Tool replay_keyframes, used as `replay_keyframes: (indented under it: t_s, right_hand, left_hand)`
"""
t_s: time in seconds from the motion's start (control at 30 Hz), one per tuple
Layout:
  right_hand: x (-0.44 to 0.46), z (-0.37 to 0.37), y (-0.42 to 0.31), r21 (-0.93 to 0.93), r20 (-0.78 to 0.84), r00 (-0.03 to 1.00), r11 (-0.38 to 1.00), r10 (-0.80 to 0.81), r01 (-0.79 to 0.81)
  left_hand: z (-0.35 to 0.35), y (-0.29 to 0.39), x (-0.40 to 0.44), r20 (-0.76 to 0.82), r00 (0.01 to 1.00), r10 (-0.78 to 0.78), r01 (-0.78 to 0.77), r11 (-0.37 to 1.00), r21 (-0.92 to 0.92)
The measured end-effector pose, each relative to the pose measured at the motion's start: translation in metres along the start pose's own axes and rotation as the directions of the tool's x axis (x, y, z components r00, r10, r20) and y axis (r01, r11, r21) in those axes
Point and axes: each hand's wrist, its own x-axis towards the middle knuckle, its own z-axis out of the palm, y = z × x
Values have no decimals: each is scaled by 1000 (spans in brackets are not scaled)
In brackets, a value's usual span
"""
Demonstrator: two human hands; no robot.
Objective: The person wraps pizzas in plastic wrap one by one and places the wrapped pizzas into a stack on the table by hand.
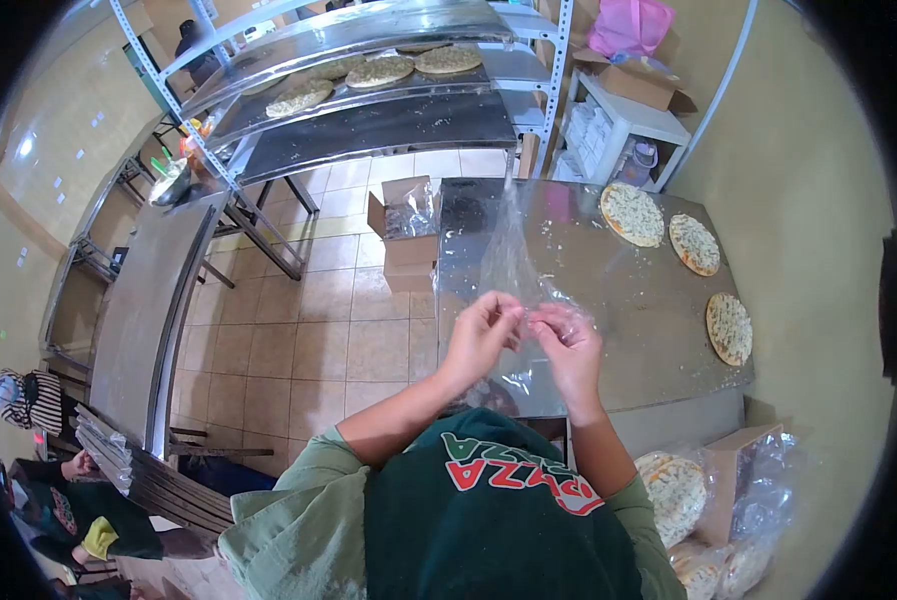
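Note:
A clear plastic bag (508, 250) hangs between my hands and trails over the left part of the metal table (618, 330). My left hand (483, 335) pinches its edge between thumb and fingers. Close beside it, my right hand (566, 340) pinches the same plastic, part of which covers its fingers. Three flat pizzas with pale crumbly topping lie along the table's far and right side: one pizza (632, 214) at the back, a second pizza (694, 245) near the corner, and a third pizza (729, 328) at the right edge.
A rack (368, 125) with trays of pizzas stands ahead. An open cardboard box (408, 250) is left of the table. Bagged pizzas (673, 495) sit by a carton (733, 485) at lower right. Co-workers (78, 510) are at far left by a long table (153, 320).

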Motion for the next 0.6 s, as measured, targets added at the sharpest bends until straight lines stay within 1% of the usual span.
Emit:
replay_keyframes:
  t_s: [0.03, 0.07, 0.1, 0.13, 0.17, 0.2, 0.23, 0.3, 0.33, 0.4, 0.47, 0.5, 0.53, 0.6]
  right_hand:
    - [2, -2, 0, -64, -34, 999, 997, 29, -31]
    - [4, -3, 1, -124, -69, 996, 990, 55, -63]
    - [6, -7, 3, -183, -108, 991, 978, 80, -99]
    - [8, -21, 13, -250, -86, 996, 967, 29, -49]
    - [11, -31, 23, -181, -103, 991, 978, 88, -106]
    - [14, -41, 31, -111, -123, 981, 980, 150, -164]
    - [15, -47, 36, -40, -143, 966, 974, 214, -221]
    - [21, -46, 42, 235, -174, 909, 913, 378, -334]
    - [26, -40, 40, 371, -172, 877, 854, 449, -365]
    - [35, -9, 24, 639, -131, 765, 644, 631, -421]
    - [27, 28, 14, 615, -52, 837, 678, 545, -403]
    - [27, 27, 18, 596, -125, 840, 717, 528, -362]
    - [27, 25, 25, 574, -196, 838, 752, 509, -323]
    - [25, 17, 49, 522, -333, 819, 815, 468, -253]
  left_hand:
    - [-7, 4, 4, 0, 998, -61, 60, 984, -169]
    - [-19, 10, 7, 85, 965, -247, 261, 921, -290]
    - [-30, 17, 6, 117, 951, -285, 308, 861, -404]
    - [-41, 21, 5, 158, 934, -322, 356, 785, -507]
    - [-53, 24, 6, 208, 911, -356, 407, 692, -597]
    - [-73, 13, 13, 374, 891, -256, 453, 507, -733]
    - [-82, 9, 15, 299, 911, -284, 411, 573, -709]
    - [-90, -1, 20, 143, 937, -318, 334, 698, -634]
    - [-87, -1, 24, 17, 958, -286, 250, 806, -536]
    - [-77, 1, 31, -209, 967, -147, 88, 960, -267]
    - [-58, -10, 32, -286, 955, -74, 15, 979, -201]
    - [-53, -13, 32, -324, 945, -34, -22, 986, -166]
    - [-53, -14, 29, -212, 975, -65, 28, 985, -173]
    - [-80, 4, 33, -154, 967, -206, 137, 920, -367]
